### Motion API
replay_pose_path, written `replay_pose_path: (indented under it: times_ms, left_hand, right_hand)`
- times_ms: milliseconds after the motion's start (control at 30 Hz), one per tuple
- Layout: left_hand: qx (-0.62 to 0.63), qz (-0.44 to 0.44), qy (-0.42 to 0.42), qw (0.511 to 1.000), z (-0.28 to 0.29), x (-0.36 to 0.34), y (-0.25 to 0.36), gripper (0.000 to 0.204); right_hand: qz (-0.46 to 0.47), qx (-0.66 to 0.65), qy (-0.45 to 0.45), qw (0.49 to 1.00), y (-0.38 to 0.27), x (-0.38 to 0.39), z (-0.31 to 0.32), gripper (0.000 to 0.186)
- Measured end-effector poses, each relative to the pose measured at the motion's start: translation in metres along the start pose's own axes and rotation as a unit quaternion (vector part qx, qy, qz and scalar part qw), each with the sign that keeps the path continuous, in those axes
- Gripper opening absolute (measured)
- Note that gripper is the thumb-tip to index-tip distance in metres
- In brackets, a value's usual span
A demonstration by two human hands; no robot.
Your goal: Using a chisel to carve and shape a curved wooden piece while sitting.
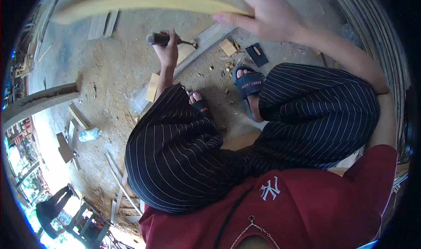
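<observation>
My left hand (pixel 167 51) is closed round the dark handle of a chisel (pixel 187 43). The chisel's metal blade points right, its tip over a light wood block (pixel 186 53) beside a long board (pixel 209 37). Higher up, my right hand (pixel 269 18) grips one end of a long, pale yellow wooden piece (pixel 153 1). That piece stretches left across the top of the view and is smeared by motion, so its exact shape is unclear.
Near my sandalled feet lie a small wood block (pixel 227 47), a dark flat stone-like block (pixel 257 55) and scattered shavings. A plastic bottle (pixel 90 135) and wood offcuts (pixel 66 148) are at left. Long stacked strips (pixel 377 25) line the right. Another person (pixel 55 209) is far lower left.
</observation>
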State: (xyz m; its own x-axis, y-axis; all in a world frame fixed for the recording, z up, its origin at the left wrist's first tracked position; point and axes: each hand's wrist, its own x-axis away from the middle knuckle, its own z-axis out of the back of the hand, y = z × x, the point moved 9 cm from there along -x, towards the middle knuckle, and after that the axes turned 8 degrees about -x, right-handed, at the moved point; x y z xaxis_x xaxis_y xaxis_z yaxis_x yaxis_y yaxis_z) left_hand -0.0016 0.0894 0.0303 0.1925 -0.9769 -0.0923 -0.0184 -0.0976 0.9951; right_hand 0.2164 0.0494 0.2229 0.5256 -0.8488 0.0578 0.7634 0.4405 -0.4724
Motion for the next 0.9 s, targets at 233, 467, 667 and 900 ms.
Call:
replay_pose_path:
  times_ms: [233,467,667,900]
  left_hand:
    - [-0.012,-0.053,-0.028,0.998,-0.012,-0.005,0.001,0.015]
    - [-0.031,-0.042,-0.012,0.999,-0.006,-0.004,0.003,0.013]
    - [-0.004,0.002,-0.026,1.000,-0.009,-0.004,-0.004,0.014]
    - [-0.003,-0.023,-0.019,1.000,-0.009,-0.002,0.000,0.012]
  right_hand:
    - [0.041,0.128,-0.090,0.987,-0.012,-0.012,-0.013,0.044]
    - [0.139,-0.038,0.040,0.989,-0.033,-0.003,0.009,0.047]
    - [0.060,0.036,-0.019,0.997,-0.023,-0.004,0.005,0.045]
    - [0.010,0.143,-0.066,0.987,0.007,-0.009,-0.014,0.051]
